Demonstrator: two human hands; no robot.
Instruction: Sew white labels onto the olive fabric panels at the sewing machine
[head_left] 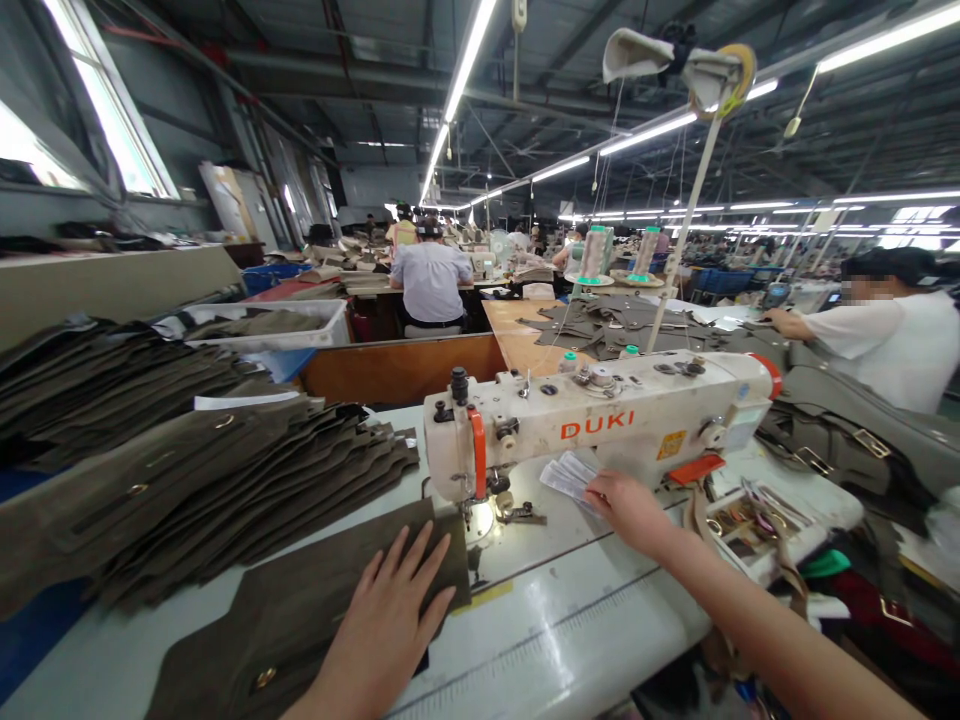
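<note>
My left hand (397,620) lies flat with spread fingers on a dark olive fabric panel (300,580), which has a metal fitting near its lower end. The panel's right edge reaches close to the needle area of a white sewing machine (525,425). Beyond the needle, my right hand (626,508) has its fingers closed on the near end of several white printed labels (568,474). They lie fanned out on the machine bed, under the arm. The thumb side of that hand is partly hidden.
Stacked olive panels (285,490) fill the left side. An open tray (757,530) of small parts sits at the right, near bags with buckles (840,440). A white bin (270,325) stands behind. A co-worker (892,330) reaches in from the right; another person (433,275) sits ahead.
</note>
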